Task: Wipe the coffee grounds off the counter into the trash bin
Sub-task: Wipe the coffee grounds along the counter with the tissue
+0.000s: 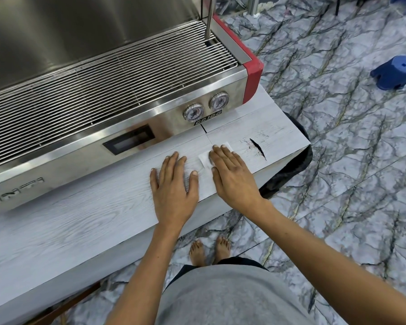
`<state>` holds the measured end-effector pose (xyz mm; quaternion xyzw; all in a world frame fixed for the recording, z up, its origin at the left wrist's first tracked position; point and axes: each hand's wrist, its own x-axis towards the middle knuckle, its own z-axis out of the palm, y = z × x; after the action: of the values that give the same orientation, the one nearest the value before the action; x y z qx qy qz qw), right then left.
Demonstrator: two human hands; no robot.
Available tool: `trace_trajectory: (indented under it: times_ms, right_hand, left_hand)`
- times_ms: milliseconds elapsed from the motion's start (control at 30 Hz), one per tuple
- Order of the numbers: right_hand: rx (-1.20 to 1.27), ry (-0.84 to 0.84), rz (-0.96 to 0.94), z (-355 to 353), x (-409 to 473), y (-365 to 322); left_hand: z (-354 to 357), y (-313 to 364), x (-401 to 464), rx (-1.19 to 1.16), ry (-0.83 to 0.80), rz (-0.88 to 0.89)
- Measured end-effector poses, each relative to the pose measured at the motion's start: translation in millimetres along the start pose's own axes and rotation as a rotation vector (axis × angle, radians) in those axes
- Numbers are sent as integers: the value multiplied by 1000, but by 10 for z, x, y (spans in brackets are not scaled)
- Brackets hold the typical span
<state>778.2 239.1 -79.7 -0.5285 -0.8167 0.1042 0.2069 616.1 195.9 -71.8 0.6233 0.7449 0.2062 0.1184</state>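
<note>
A thin dark line of coffee grounds [257, 148] lies on the white wood-grain counter [92, 214] near its right end. My right hand [232, 174] lies flat on a white tissue [205, 158], fingers spread, just left of the grounds. My left hand [174, 184] rests flat and open on the counter beside it, holding nothing. A trash bin with a black bag [298, 160] stands on the floor right below the counter's right end, mostly hidden by the counter.
A steel espresso machine [103, 90] with a red corner, grille and two gauges fills the counter behind my hands. A blue plastic stool [395, 72] stands on the marble-pattern floor at the right. My bare feet are below the counter edge.
</note>
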Motion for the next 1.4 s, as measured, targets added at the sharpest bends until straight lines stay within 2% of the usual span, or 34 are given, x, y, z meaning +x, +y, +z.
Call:
trace_trajectory:
  times_ms: [300,533,1000,1200,1400]
  right_hand:
    - [-45,17,57,-41,-26,135]
    - [-42,-12,21,-12,-8,50]
    - [-49,32,162,-142,61,384]
    - [-31,-4,203,-199,118,434]
    - [53,90,198,-272,150,180]
  left_hand:
    - [-13,-1,0,-5,-7,-1]
    - [-10,2,8,10,-12,5]
    - [-40,-36,-6,-17,-38,37]
    - [-54,-51,-11,-7,-53,55]
    - [-59,-66,-9,3,-80,72]
